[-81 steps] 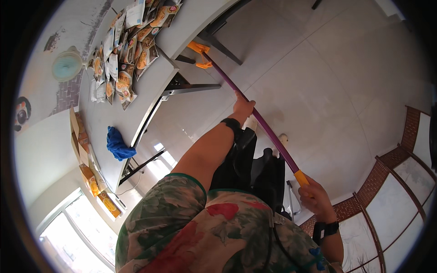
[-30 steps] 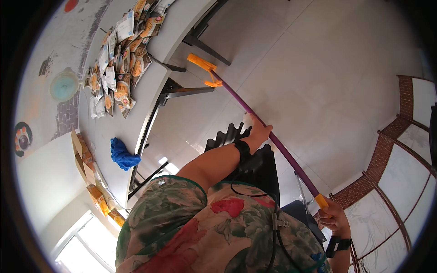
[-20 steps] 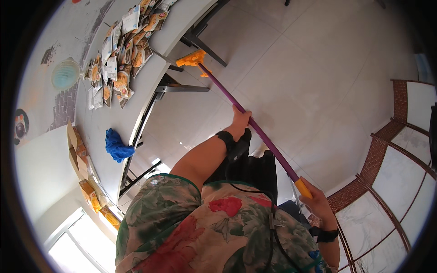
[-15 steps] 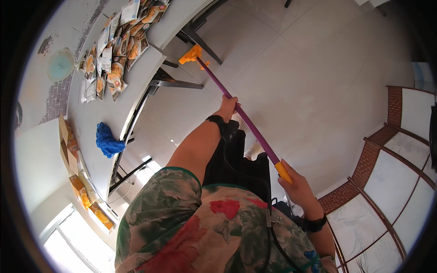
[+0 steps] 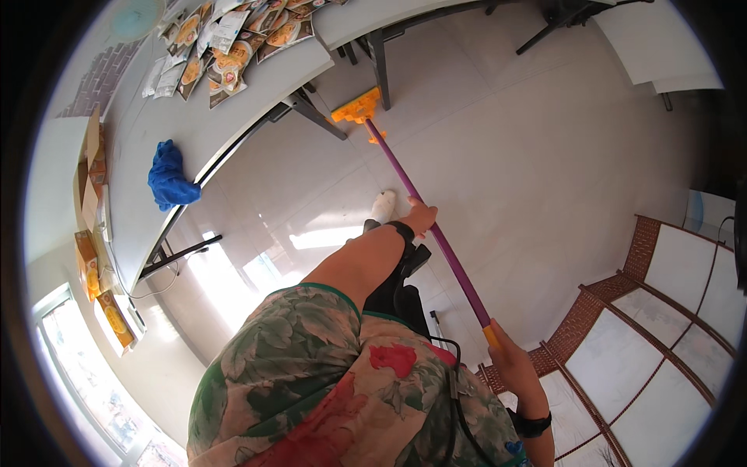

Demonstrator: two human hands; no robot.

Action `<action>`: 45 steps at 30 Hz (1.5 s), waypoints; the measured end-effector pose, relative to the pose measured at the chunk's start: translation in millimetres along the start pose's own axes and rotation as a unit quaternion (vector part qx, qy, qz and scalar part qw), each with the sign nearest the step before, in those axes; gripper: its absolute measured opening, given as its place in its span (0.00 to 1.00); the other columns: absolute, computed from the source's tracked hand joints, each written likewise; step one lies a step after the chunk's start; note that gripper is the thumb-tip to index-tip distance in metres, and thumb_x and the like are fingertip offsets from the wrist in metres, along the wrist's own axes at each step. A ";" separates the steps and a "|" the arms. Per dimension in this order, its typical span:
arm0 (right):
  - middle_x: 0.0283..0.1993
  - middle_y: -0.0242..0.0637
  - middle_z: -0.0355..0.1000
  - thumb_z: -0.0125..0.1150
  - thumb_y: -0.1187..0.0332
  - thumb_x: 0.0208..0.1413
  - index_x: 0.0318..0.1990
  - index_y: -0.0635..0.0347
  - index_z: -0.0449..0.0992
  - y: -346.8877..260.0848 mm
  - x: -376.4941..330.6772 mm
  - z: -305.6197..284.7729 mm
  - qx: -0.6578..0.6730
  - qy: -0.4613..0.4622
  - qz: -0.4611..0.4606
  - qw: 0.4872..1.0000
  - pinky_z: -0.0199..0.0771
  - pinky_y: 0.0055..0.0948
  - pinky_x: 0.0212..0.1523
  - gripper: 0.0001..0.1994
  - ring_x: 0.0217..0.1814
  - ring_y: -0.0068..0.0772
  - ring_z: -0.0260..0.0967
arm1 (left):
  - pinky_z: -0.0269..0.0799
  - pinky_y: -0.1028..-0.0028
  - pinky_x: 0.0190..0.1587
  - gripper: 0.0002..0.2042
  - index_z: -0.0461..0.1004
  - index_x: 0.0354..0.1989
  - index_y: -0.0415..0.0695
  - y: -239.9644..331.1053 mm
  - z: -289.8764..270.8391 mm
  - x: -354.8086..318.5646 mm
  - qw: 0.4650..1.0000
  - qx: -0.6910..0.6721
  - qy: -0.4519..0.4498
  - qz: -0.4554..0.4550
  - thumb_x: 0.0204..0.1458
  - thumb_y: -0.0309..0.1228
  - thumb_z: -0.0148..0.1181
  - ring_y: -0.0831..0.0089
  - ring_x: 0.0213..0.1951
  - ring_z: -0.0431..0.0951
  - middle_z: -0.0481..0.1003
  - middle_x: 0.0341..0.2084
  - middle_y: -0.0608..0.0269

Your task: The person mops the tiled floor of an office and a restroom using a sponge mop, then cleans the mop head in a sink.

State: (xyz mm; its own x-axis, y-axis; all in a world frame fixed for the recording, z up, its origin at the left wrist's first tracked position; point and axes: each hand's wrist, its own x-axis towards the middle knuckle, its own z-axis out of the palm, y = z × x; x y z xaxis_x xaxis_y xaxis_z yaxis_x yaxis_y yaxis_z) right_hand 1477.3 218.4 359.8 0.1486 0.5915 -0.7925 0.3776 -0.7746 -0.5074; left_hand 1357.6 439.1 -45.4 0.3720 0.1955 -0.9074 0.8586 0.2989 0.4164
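Observation:
A mop [image 5: 416, 194] with a purple pole slants over the tiled floor in front of me. Its wide orange head rests on the floor beside a dark table leg. Partway down the pole, my left hand [image 5: 422, 216] is closed around it. My right hand [image 5: 510, 358] grips the yellow upper end, close to my body at the lower right. One of my feet, in a white shoe [image 5: 384, 205], shows beyond my left forearm.
On the left a long grey table [image 5: 128, 187] bears a blue cloth [image 5: 169, 177] and several food packets [image 5: 233, 62]. Cardboard boxes [image 5: 87, 257] line its far-left side. A folding screen [image 5: 622, 350] with brown woven edging stands at the right. A white table [image 5: 661, 47] is at the top right.
The view has shifted, with the table higher and further left in it. Both hands keep hold of the mop, and its head now lies closer to the table leg. A white shoe has come into clear view.

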 end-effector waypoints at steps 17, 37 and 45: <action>0.42 0.33 0.67 0.50 0.75 0.53 0.58 0.59 0.60 -78.7 -14.3 -59.1 -0.005 0.038 -0.094 0.995 0.62 0.18 0.40 0.22 0.37 0.19 0.61 | 0.63 0.47 0.42 0.24 0.57 0.48 0.35 87.4 -42.3 -105.9 0.888 -0.428 0.166 0.036 0.51 0.43 0.50 0.62 0.27 0.75 0.72 0.28 0.57; 0.32 0.39 0.65 0.60 0.61 0.47 0.38 0.62 0.72 -134.0 110.6 -79.8 0.053 0.294 -0.330 0.895 0.64 0.24 0.33 0.16 0.28 0.28 0.62 | 0.76 0.60 0.29 0.10 0.59 0.31 0.38 156.9 -204.3 -86.3 0.890 -0.435 0.138 -0.004 0.49 0.33 0.44 0.74 0.16 0.64 0.64 0.18 0.62; 0.20 0.29 0.59 0.47 0.58 0.56 0.19 0.52 0.57 -212.8 121.9 -123.2 0.380 0.222 -0.491 0.751 0.59 0.35 0.39 0.16 0.25 0.25 0.56 | 0.75 0.56 0.34 0.09 0.60 0.27 0.39 184.6 -194.3 -120.3 0.854 -0.520 0.033 0.011 0.49 0.33 0.43 0.74 0.13 0.59 0.61 0.16 0.62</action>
State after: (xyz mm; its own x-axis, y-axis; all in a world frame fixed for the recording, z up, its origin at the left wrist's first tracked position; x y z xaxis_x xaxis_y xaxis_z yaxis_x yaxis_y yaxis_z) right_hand 1527.7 482.9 412.9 0.4939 0.8470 0.1967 -0.1017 0.2810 -0.9543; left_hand 1402.9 652.2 151.6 0.3341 0.2535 -0.9078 0.0618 0.9552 0.2895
